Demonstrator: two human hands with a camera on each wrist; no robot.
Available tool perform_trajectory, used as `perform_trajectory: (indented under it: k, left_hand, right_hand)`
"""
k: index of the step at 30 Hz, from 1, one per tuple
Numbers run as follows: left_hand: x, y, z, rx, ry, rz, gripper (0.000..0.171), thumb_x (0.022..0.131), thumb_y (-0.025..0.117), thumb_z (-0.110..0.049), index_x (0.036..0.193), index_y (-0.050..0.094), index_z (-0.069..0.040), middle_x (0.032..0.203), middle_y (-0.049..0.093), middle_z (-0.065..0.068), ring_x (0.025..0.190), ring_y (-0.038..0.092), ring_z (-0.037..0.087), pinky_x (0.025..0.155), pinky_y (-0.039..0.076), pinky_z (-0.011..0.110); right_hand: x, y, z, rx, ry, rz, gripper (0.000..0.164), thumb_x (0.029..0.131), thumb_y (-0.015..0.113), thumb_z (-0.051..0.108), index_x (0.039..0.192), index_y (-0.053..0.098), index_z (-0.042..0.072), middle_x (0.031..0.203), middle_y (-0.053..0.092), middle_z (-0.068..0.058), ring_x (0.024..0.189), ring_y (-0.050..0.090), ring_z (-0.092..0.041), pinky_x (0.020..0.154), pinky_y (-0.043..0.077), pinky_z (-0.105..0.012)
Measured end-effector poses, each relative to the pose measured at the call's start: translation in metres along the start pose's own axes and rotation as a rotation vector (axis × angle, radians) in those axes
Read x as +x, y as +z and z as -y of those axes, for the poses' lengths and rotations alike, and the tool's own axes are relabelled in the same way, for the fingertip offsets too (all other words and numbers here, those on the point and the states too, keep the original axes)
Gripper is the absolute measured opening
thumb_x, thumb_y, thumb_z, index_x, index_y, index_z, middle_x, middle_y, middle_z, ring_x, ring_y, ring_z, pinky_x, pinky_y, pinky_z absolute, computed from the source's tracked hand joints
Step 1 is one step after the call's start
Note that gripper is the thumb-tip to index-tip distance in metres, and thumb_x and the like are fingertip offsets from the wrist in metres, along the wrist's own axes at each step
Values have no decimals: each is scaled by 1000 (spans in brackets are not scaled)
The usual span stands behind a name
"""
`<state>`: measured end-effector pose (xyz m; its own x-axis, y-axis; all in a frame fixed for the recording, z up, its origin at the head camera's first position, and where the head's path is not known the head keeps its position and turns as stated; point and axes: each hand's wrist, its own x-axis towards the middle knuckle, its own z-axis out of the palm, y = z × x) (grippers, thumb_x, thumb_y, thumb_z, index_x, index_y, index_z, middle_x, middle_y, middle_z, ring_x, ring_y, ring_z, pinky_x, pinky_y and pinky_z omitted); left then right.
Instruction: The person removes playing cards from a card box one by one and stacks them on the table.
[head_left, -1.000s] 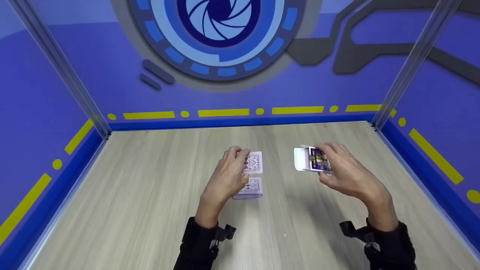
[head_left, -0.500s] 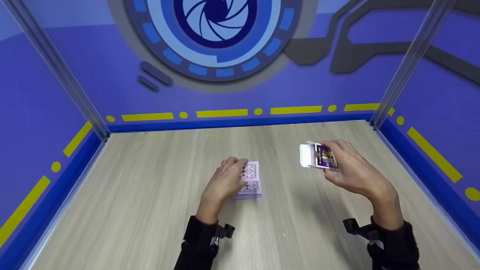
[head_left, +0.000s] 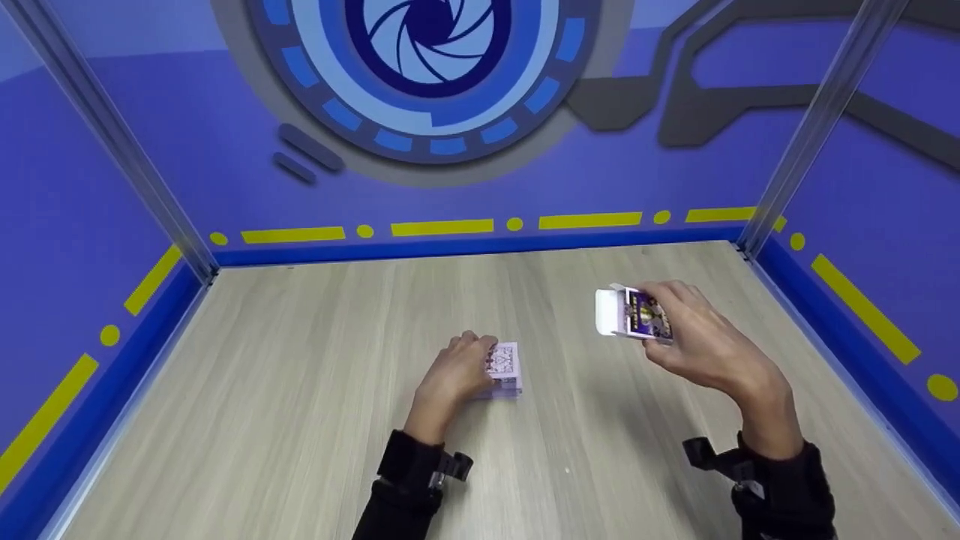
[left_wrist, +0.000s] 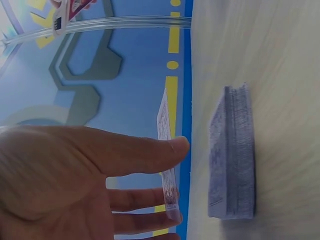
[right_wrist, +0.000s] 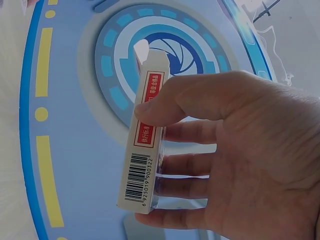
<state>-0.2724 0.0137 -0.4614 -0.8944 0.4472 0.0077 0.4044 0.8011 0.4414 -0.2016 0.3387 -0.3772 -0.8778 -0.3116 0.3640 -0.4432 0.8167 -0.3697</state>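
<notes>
My left hand pinches a thin playing card, its patterned back facing up, between thumb and fingers. Below it a stack of playing cards lies on the table, and in the left wrist view a gap separates card and stack. From the head view, the held card overlaps most of the stack. Off to the right, my right hand grips a card box above the table, its white end flap folded out toward the left. Red print and a barcode mark the box's narrow side in the right wrist view.
The pale wood table is bounded by a blue back wall and side walls with yellow markings. Metal posts stand in the back corners. Each wrist wears a black strap with a small camera.
My left hand has come down and nearer with the card, from beyond the stack to over it. My right hand moved slightly right and stayed there, still holding the box.
</notes>
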Motion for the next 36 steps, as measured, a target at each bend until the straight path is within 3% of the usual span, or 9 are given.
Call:
perform_trajectory:
  k: [12,24,36]
  left_hand:
    - [7,21,2,28,-57,58,50,82,70,7,130,66,-3,113,61,15,105,57,32,94,49,51]
    - [11,25,6,37,-67,89,42,80,75,5,121,67,2,102,59,12,96,55,28,90,50,47]
    - [11,25,7,20,-67,112,49,79,73,7,127,66,1,107,59,12,99,53,27,93,49,46]
  right_hand:
    - [1,5,2,-8,-35,3,58,82,74,0,136,54,-1,126,58,-16,103,55,-26,82,51,-44]
    - [2,6,3,12,-34,15,58,84,75,1,138,55,0,128,58,-15,103,56,-26,83,51,-45]
    - [1,7,2,1,-35,24,59,84,77,2,139,54,-1,128,58,-17,105,56,-27,85,51,-46]
